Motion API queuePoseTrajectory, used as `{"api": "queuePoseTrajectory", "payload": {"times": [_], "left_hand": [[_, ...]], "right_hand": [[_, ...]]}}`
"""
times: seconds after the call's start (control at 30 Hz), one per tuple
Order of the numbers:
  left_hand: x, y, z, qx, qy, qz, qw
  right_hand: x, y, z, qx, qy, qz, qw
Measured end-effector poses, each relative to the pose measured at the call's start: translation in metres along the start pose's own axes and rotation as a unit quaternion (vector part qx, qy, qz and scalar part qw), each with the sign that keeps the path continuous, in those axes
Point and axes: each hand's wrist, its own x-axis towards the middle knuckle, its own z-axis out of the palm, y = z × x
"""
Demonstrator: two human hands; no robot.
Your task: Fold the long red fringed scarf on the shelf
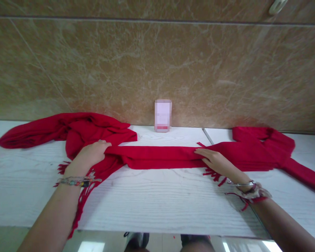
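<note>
A long red scarf (157, 157) with fringed ends stretches across the white tabletop, folded into a narrow strip between my hands. My left hand (93, 152) is closed on the strip's left end, beside a loose, rumpled heap of red fabric (91, 127); its fingertips are partly hidden. Fringe hangs below that wrist toward the front edge. My right hand (212, 159) lies with fingers stretched out on the strip's right part, and tassels (214, 175) show beneath it. Further right, the red fabric loops back and trails off the right side of the view.
A pale rectangular object like a phone (163, 115), its face blurred, leans against the brown marbled wall (157, 70) behind the white table (152, 203). A seam runs across the tabletop at the right. The floor and the person's legs show below the front edge.
</note>
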Motion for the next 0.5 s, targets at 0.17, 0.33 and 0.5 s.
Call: {"api": "queuePoseTrajectory", "payload": {"times": [0.17,0.33,0.5], "left_hand": [[-0.032,-0.024,0.002,0.022,-0.013,-0.032,0.999],[-0.049,-0.031,0.005,-0.123,0.003,-0.061,0.991],[-0.049,-0.032,-0.017,-0.079,0.045,-0.089,0.992]], "right_hand": [[0.000,0.001,0.009,-0.051,0.012,-0.020,0.998],[0.018,-0.012,0.008,-0.086,0.004,-0.072,0.994],[0.051,-0.049,0.013,-0.077,-0.002,-0.135,0.988]]}}
